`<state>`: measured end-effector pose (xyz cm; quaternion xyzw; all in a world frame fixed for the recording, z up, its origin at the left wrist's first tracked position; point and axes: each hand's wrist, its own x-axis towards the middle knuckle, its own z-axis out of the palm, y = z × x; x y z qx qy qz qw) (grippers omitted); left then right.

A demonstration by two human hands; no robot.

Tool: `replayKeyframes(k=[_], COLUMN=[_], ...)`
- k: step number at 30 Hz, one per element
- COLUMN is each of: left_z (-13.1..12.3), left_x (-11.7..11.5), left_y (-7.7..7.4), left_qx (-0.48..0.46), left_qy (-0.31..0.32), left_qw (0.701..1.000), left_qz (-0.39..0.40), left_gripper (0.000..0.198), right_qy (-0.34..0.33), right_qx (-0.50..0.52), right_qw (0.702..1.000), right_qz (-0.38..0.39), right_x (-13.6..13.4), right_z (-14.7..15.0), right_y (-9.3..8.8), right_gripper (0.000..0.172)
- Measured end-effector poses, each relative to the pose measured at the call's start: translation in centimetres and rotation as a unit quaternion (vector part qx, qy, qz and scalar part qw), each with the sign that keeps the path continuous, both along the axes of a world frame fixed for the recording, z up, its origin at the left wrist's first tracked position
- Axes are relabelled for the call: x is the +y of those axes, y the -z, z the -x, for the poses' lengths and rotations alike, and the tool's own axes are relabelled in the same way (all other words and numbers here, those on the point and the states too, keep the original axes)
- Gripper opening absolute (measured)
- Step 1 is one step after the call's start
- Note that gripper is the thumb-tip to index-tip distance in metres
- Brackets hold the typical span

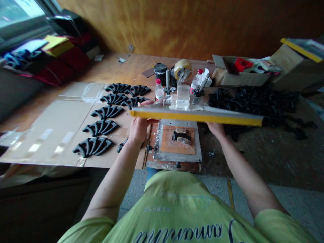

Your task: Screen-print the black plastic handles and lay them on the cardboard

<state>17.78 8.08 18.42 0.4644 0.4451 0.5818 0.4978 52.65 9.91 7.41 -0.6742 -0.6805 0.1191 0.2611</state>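
Note:
My left hand (139,127) grips the left end of a screen printing frame (194,116), its thumb side above the yellow-taped front edge. My right hand (215,129) reaches under the frame's right part, with most fingers hidden behind it. The frame is raised and tilted over a grey metal base plate (177,157). On the plate lies a brown board (167,148), and on it a black handle-like plastic part (183,136) sits on a small block. Another black part (122,145) lies beside my left wrist.
Fanned groups of black parts (93,147) lie on cardboard (48,125) at left. A heap of black parts (253,101) is at right. Behind the frame stand bottles (159,91), a black tub (160,72), and a tape roll (183,69). An open carton (243,79) sits back right.

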Motion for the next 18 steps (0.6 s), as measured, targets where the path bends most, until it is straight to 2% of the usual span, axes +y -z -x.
replayKeyframes(k=[3, 5, 7, 8, 9, 11, 13, 16, 17, 18], left_z=[-1.2, -1.9, -2.7, -3.2, -3.8, -5.1, -6.2, -6.1, -5.2, -3.8], left_x=[2.8, 3.2, 1.7, 0.3, -1.3, -4.9, -7.7, -9.1, -8.9, -8.7], left_y=[-2.0, -1.5, 0.7, 2.3, 3.9, 7.0, 9.2, 10.7, 10.9, 11.2], left_qx=[-0.011, -0.031, -0.053, -0.057, -0.057, -0.042, -0.078, -0.135, -0.132, -0.115], left_qy=[0.012, -0.013, -0.035, -0.020, 0.009, 0.142, 0.175, 0.107, 0.076, 0.040], left_qw=[1.000, 0.999, 0.998, 0.996, 0.991, 0.945, 0.915, 0.922, 0.928, 0.936], left_qz=[-0.027, -0.026, 0.013, 0.061, 0.122, 0.293, 0.354, 0.346, 0.339, 0.332], left_gripper=[0.059, 0.057, 0.055, 0.056, 0.057, 0.064, 0.063, 0.057, 0.055, 0.054], right_qy=[-0.070, -0.103, -0.094, -0.076, -0.057, -0.036, -0.079, -0.248, -0.279, -0.280], right_qx=[-0.062, -0.130, -0.164, -0.164, -0.154, -0.121, -0.090, -0.034, -0.018, -0.010], right_qw=[0.993, 0.981, 0.972, 0.971, 0.972, 0.980, 0.988, 0.968, 0.960, 0.960], right_qz=[0.072, 0.104, 0.136, 0.156, 0.169, 0.156, 0.098, 0.013, -0.007, -0.021], right_x=[-3.3, -4.6, -5.2, -5.3, -5.5, -6.2, -7.3, -8.9, -9.2, -9.3], right_z=[3.9, 6.8, 8.8, 9.6, 10.3, 11.9, 13.4, 13.6, 12.4, 10.4], right_y=[3.1, 3.8, 3.2, 2.7, 2.1, 0.9, -0.1, -0.6, -0.5, -0.3], right_gripper=[0.032, 0.027, 0.022, 0.021, 0.021, 0.021, 0.018, 0.015, 0.017, 0.021])
